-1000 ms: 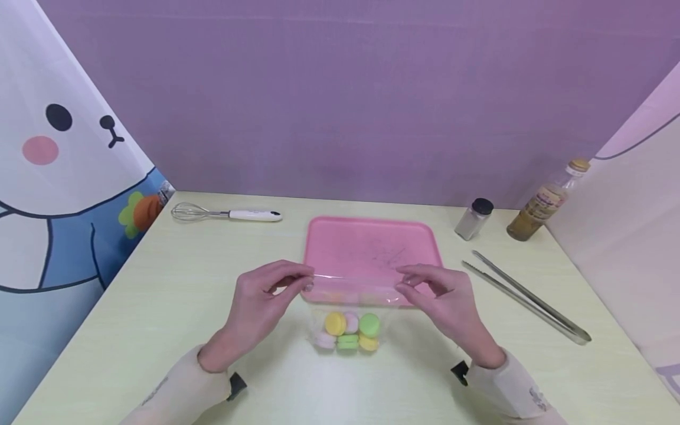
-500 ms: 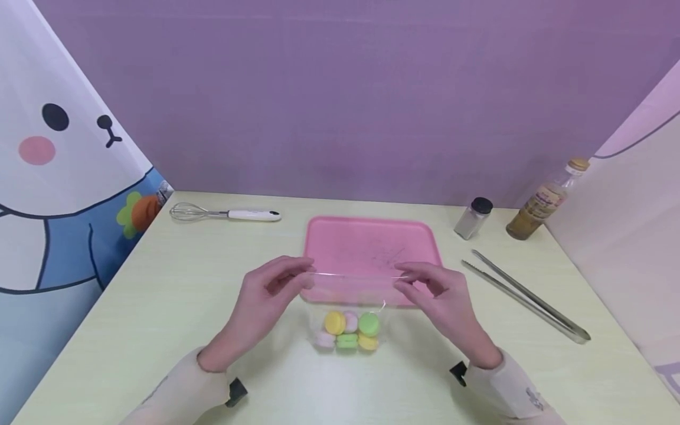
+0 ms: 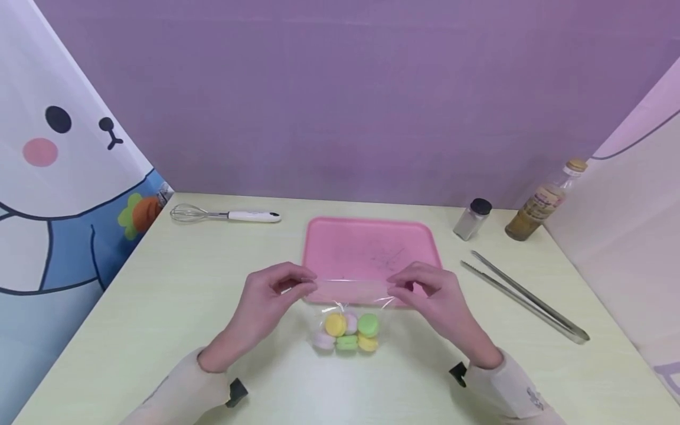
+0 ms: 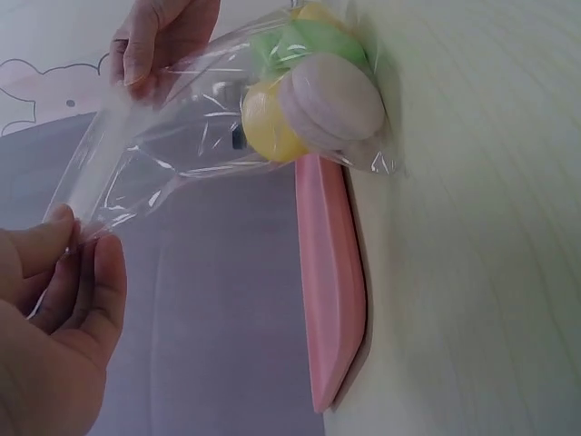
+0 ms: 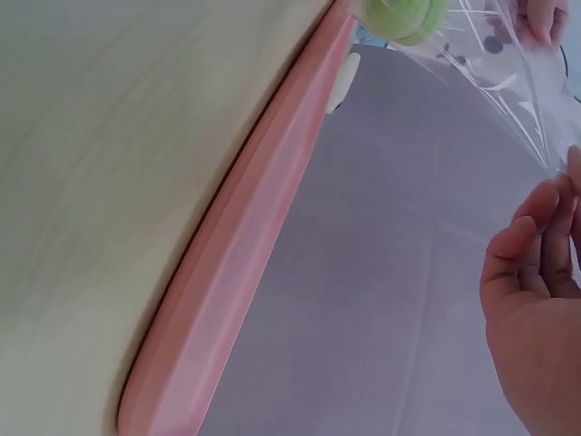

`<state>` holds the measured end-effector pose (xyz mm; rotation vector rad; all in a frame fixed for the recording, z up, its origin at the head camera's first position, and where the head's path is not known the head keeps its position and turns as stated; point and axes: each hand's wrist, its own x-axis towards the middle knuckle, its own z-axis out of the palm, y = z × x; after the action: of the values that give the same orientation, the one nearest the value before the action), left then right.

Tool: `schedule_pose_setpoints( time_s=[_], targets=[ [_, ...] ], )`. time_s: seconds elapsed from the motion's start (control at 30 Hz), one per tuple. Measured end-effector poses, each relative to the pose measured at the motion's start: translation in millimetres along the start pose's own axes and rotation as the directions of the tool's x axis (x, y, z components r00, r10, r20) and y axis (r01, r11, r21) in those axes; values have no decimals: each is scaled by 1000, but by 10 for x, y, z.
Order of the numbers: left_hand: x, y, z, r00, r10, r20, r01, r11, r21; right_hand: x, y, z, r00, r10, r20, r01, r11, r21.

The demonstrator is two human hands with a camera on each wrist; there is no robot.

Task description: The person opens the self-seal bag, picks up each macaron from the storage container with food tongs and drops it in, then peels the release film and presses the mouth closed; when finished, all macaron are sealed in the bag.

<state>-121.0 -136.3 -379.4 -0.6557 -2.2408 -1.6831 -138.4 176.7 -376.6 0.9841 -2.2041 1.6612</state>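
Note:
A clear plastic bag (image 4: 168, 159) holds several macarons in yellow, green and pale purple, such as the green macaron (image 3: 368, 324) and the yellow macaron (image 3: 335, 324). Its top edge is stretched between both hands, and its filled bottom rests on the table in front of the pink tray. My left hand (image 3: 269, 299) pinches the left end of the top edge between thumb and fingers. At the opposite end my right hand (image 3: 437, 298) pinches the bag the same way. In the left wrist view a pale purple macaron (image 4: 331, 100) lies nearest the camera.
Behind the bag lies a pink tray (image 3: 366, 242). A whisk (image 3: 225, 213) is at the back left. On the right are metal tongs (image 3: 526, 297), a small black-capped jar (image 3: 472, 219) and a corked bottle (image 3: 544, 200). A purple backdrop (image 3: 361, 106) stands behind the table.
Both hands have drawn slightly closer together, and the bag's top edge has dropped a little. The bag is still pinched at both ends; the macarons have barely moved.

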Motion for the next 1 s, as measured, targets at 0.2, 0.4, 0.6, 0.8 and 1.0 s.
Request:
schedule_pose_setpoints(
  time_s=[0.2,0.4,0.6,0.8,1.0],
  targets=[
    [-3,12,-16,990,138,-26,-134,986,100,2,-43,-54,999,35,0,-34,995,-92],
    [-5,35,-18,991,136,-15,-134,987,93,5,-100,-65,996,87,18,-85,994,-65],
    [-35,62,-29,999,34,25,-34,999,-5,-5,-125,-49,995,73,74,-72,997,-21],
    [-11,116,-6,995,4,98,-9,998,55,42,-210,-41,987,69,147,-52,992,-116],
    [51,152,62,981,42,191,-74,984,163,170,-327,59,969,152,193,-97,959,-268]
  ],
)
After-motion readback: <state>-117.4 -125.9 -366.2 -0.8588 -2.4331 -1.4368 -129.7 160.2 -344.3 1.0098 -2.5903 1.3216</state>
